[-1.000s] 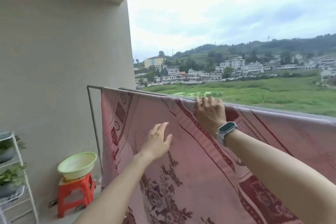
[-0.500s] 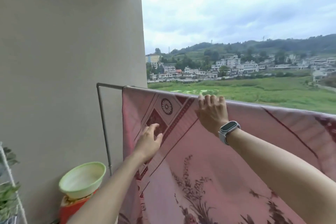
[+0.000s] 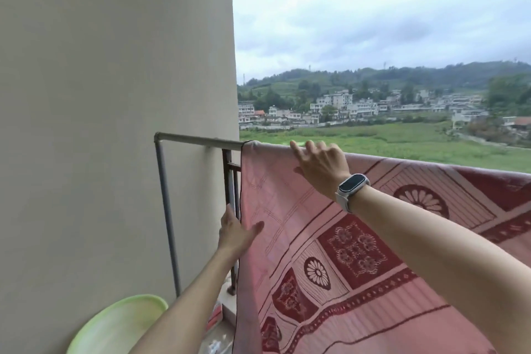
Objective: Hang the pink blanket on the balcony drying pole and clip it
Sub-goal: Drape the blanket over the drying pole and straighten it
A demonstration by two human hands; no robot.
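Pink and patterned in dark red, the blanket (image 3: pixel 359 253) hangs draped over the grey metal drying pole (image 3: pixel 198 141) on the balcony, its left edge falling straight down just right of the pole's bare end. My right hand (image 3: pixel 319 164), a watch (image 3: pixel 352 188) on its wrist, lies on the blanket where it folds over the pole; my fingers (image 3: pixel 297 148) reach across the top and curve only slightly, pressing the cloth rather than pinching it. Below the pole, my left hand (image 3: pixel 235 231) meets the blanket's left edge, thumb spread onto the pink face and the other fingers extended upward alongside the hem; whether any of them go behind the cloth I cannot tell from this angle. Behind that edge stands a rusty railing post (image 3: pixel 228 181). Left of the pole's upright leg rises a plain beige wall (image 3: pixel 115 95), and a light green basin (image 3: pixel 115 325) sits low beside it. Beyond the pole lie a green field (image 3: pixel 402 141), white buildings (image 3: pixel 344 106) and wooded hills under grey cloud.
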